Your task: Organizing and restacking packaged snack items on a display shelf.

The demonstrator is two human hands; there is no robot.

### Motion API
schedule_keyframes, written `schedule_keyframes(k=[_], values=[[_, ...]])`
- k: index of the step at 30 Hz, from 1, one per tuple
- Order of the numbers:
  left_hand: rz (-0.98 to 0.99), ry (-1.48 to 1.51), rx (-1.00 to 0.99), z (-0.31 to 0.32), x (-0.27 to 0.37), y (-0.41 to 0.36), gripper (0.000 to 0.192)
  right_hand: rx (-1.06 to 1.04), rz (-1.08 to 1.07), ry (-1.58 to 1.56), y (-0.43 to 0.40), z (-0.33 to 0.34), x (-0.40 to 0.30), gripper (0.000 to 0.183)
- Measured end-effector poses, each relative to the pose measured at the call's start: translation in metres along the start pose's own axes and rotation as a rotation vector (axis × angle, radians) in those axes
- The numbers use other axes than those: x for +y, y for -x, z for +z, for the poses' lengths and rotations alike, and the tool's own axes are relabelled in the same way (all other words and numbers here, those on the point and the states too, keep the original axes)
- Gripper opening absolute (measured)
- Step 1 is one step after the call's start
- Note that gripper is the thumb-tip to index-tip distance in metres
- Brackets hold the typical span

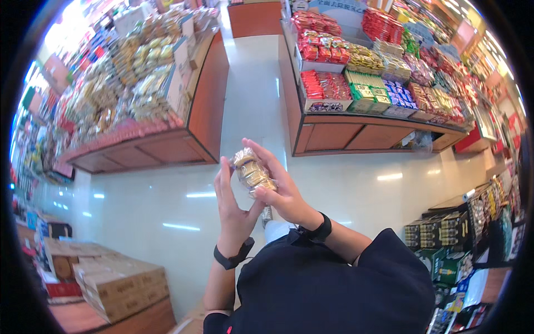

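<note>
In front of my chest, a clear plastic pack of several gold-coloured round pieces [253,173] is held between my two hands. My right hand [288,194] grips it from the right, with the thumb pressed on its near end and the fingers along its far side. My left hand [233,208] cups the left side, fingertips against the upper left edge and thumb by the lower end. The pack lies tilted, its far end towards the left. Dark bands circle both wrists.
Ahead on the left stands a wooden display counter [167,152] heaped with packaged snacks. Another counter [329,135] on the right bears boxes of colourful packets [327,87]. An aisle [252,83] runs between them. Cardboard cartons [125,288] sit at lower left, stacked goods [438,229] at right.
</note>
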State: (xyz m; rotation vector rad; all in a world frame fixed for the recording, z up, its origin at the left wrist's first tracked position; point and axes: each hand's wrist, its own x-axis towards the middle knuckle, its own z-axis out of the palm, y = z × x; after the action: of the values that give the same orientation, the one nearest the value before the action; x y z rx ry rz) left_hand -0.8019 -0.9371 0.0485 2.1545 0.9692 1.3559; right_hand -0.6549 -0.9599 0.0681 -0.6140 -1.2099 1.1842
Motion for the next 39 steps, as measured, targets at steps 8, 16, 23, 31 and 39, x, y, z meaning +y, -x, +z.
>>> schedule_keyframes(k=[8, 16, 23, 31, 39], values=[[0.076, 0.166, -0.18, 0.032, -0.086, -0.139, 0.084, 0.125, -0.004, 0.059, -0.114, -0.06, 0.03, 0.09], [0.192, 0.413, -0.132, 0.102, -0.157, -0.248, 0.087, 0.346, -0.103, -0.16, -0.218, -0.116, 0.05, 0.091], [0.275, 0.562, -0.257, 0.139, -0.254, -0.351, 0.088, 0.458, -0.079, -0.325, -0.326, -0.161, 0.091, 0.091], [0.379, 0.515, -0.248, 0.185, -0.326, -0.484, 0.085, 0.641, -0.097, -0.027, -0.429, -0.24, 0.11, 0.078], [0.565, 0.321, -0.162, 0.317, -0.328, -0.612, 0.074, 0.902, 0.027, 1.266, -0.524, -0.345, 0.053, 0.075]])
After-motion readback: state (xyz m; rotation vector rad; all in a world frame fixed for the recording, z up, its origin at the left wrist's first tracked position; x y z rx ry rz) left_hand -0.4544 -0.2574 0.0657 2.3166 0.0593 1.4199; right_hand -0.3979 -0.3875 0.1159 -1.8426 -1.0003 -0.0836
